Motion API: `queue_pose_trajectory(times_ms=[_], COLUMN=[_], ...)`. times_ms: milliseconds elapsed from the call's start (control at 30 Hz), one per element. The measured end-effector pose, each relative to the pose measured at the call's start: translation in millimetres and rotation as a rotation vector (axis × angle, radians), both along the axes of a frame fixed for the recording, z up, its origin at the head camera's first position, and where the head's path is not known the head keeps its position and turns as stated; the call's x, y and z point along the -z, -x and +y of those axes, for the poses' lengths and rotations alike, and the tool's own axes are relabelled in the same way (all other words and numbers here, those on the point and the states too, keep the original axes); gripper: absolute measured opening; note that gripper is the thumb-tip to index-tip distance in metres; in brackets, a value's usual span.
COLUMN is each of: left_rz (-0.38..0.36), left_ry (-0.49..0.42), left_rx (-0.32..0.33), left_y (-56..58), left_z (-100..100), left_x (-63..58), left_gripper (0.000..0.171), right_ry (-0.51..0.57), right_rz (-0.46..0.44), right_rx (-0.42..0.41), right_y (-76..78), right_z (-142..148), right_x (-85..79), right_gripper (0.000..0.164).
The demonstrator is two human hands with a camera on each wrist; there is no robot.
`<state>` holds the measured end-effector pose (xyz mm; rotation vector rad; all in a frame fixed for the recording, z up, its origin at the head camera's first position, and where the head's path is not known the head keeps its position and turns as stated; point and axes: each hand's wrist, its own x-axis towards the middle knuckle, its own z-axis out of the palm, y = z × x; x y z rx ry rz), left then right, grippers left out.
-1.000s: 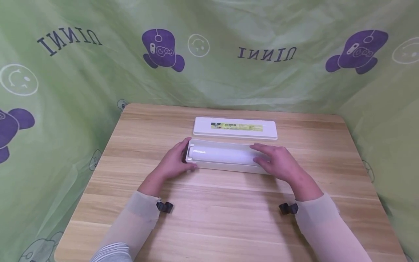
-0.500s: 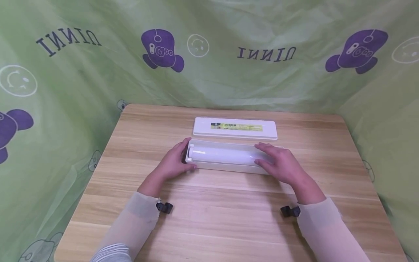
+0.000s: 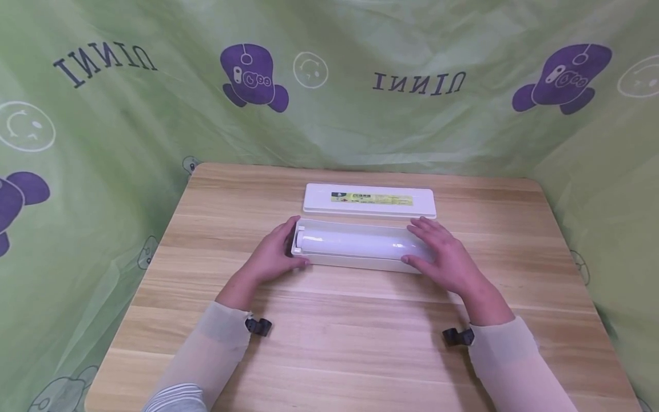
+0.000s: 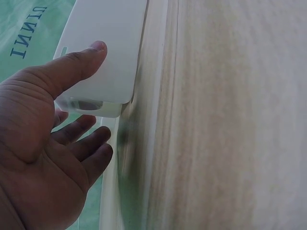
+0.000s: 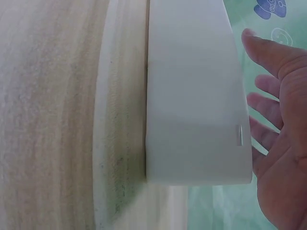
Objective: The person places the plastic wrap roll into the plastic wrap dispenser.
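A long white plastic box (image 3: 360, 262) lies across the table, its top uncovered. Inside it rests a glossy white roll of cling film (image 3: 350, 242). My left hand (image 3: 274, 253) holds the box's left end, thumb on the front wall and fingers round the end; the left wrist view shows that thumb (image 4: 79, 67) flat against the wall. Over the right end of the roll hovers my right hand (image 3: 447, 257), fingers spread and loosely bent. In the right wrist view the right hand (image 5: 288, 110) grips nothing, and its thumb stands apart from the box's front wall.
Behind the box, a white lid (image 3: 422, 203) with a yellow-green label lies flat on the wooden table (image 3: 329, 349). A green printed curtain (image 3: 340, 126) hangs along the table's back and sides. A small black camera (image 3: 258, 327) sits at each wrist.
My right hand has shifted slightly to the right along the roll, and its fingers have lifted and spread. More of the roll shows now. The left hand and box have stayed in place.
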<state>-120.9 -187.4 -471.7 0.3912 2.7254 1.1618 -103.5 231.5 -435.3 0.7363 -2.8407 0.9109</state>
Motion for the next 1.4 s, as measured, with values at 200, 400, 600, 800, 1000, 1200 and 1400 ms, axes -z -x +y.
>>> queue_pose_trajectory(times_ms=[200, 400, 600, 800, 1000, 1200, 1400], left_rz=[0.003, 0.001, 0.002, -0.001, -0.001, 0.001, 0.002], left_ry=[-0.008, -0.011, -0.013, -0.009, -0.006, -0.005, -0.009], left_rx=[-0.001, -0.001, -0.006, -0.009, -0.006, -0.005, 0.0], left_y=[0.0, 0.2, 0.4, 0.4, 0.4, 0.5, 0.7], left_z=[-1, -1, -1, -1, -1, -1, -1], left_x=[0.2, 0.5, 1.7, 1.7, 1.6, 1.4, 1.0], left_gripper=[0.109, 0.11, 0.11, 0.11, 0.111, 0.111, 0.109], right_ry=[0.011, -0.001, -0.019, -0.032, -0.014, 0.008, 0.014], right_rz=[0.052, 0.041, -0.003, -0.043, -0.097, -0.134, -0.157], right_rx=[-0.018, 0.006, 0.042, 0.069, 0.094, 0.129, 0.157], right_y=[1.5, 2.2, 1.1, -0.1, -1.0, -2.3, -3.5], right_z=[3, 6, 10, 13, 16, 19, 23], right_x=[4.5, 8.7, 9.3, 10.2, 14.4, 17.1, 19.3], right_gripper=[0.071, 0.075, 0.084, 0.1, 0.112, 0.117, 0.122])
